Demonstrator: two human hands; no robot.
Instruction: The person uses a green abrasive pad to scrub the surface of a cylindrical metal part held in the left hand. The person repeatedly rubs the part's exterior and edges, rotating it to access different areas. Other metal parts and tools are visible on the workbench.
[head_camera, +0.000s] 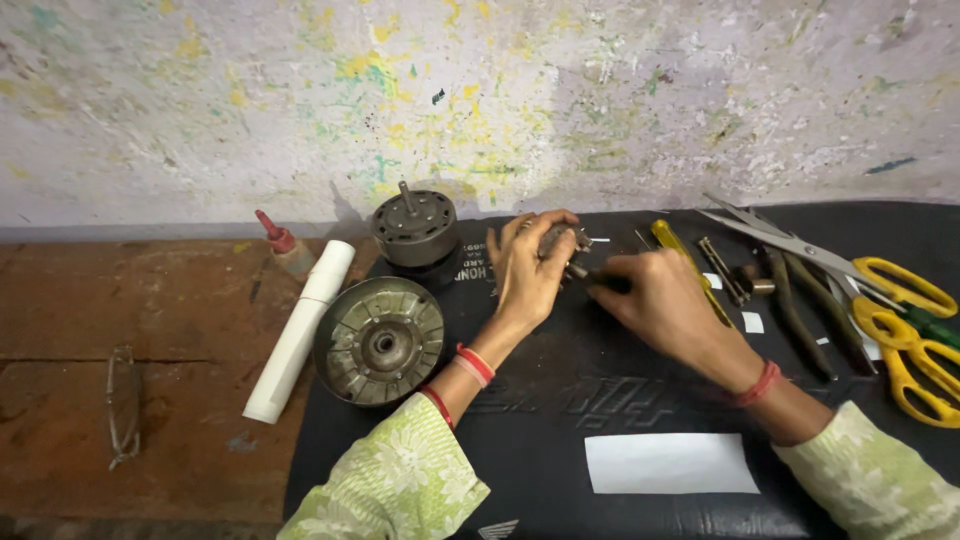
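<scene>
You are working over a black mat (560, 400) laid on a worn wooden bench, and everything here is placed relative to that mat. At its left edge lies a round, ribbed metal motor cover (380, 340), flat side up, with a white rolled tube (300, 330) just beyond it, off the mat. At the mat's far left corner stands a motor body (414, 230), its shaft pointing up. Yellow-handled scissors (900, 310) lie along the right edge, blades pointing toward the wall. A white paper slip (668, 463) rests near the front edge. At the far middle of the mat, your left hand (528, 270) is curled around a small grey metal part (560, 240), held just above the surface; its long axis cannot be made out. Your right hand (655, 295) pinches a thin dark tool (590, 274), lying roughly level, tip pointing left to the part.
</scene>
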